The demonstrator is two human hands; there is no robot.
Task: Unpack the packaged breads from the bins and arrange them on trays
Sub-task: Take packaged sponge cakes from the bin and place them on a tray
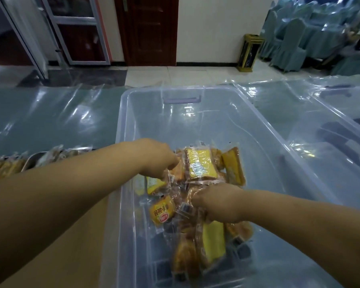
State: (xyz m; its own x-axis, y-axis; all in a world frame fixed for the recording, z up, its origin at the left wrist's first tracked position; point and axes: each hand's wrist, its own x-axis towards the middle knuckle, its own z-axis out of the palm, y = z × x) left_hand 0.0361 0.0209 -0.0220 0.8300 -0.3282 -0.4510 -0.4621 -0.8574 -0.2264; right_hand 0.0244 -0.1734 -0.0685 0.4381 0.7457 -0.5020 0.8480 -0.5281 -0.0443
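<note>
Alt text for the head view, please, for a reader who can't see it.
Both hands, left and right, reach into a clear plastic bin and close on wrapped breads piled at its near end. A metal tray of packaged breads sits to the left.

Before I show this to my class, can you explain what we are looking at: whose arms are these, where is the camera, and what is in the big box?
It is one picture from a camera worn on a person's head, looking down at their own bare arms. No robot is involved. Both hands reach into a clear plastic bin holding wrapped breads. The left hand pinches a packet near a yellow sliced cake. The right hand closes on wrappers in the middle of the pile. A small orange bun packet lies between them. At far left, a metal tray already holds packets.
</note>
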